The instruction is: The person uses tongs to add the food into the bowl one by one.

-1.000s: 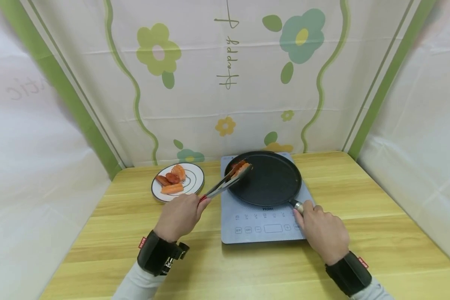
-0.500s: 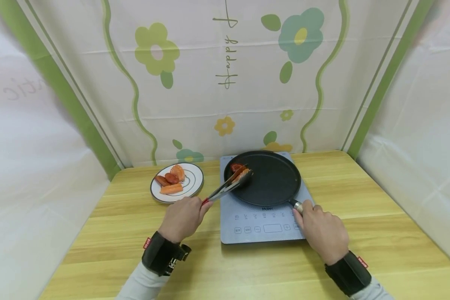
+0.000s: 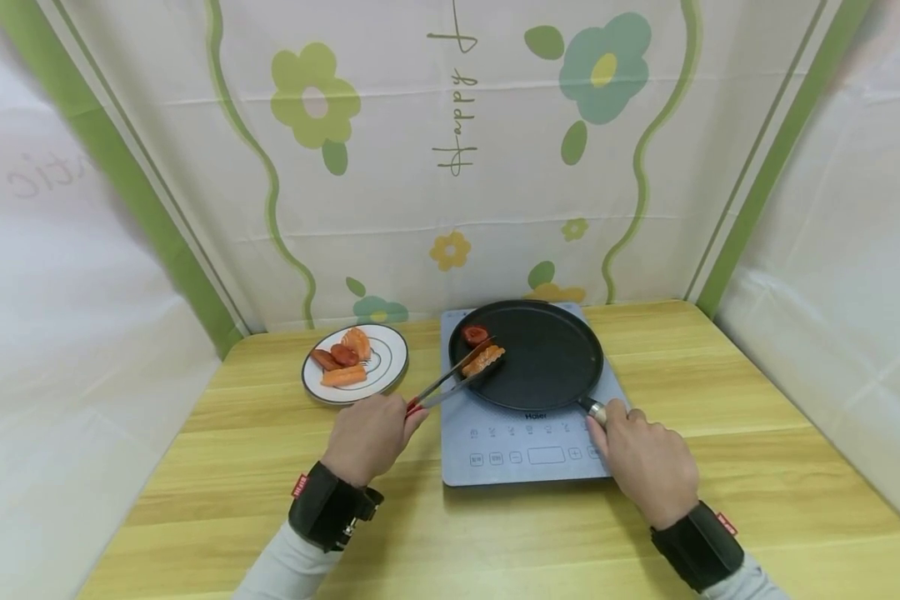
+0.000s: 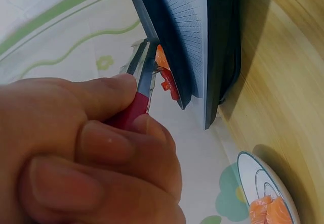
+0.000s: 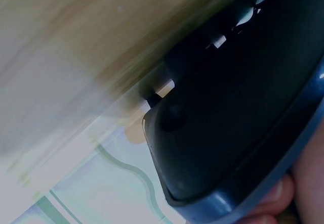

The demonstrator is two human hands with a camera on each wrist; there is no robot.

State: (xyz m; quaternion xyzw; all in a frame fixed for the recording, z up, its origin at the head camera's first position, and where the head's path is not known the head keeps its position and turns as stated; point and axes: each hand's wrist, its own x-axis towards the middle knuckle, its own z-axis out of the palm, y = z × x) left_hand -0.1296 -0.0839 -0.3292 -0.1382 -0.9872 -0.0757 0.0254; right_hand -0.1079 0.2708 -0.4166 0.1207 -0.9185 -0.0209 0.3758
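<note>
A white, flower-printed fabric backdrop (image 3: 390, 192) is hanging behind a yellow wood-grain table (image 3: 742, 442); white fabric sheets (image 3: 847, 350) are flanking it.

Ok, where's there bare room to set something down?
Bare table lies between the cooktop and right curtain, past the right hand, and nearside of the cooktop between the wristbands. The pan is bare on the right. Crowded: its left, with food and tongs, and the plate.

2 hands (image 3: 370, 439) curled, right hand (image 3: 647, 462) apparently.
</note>
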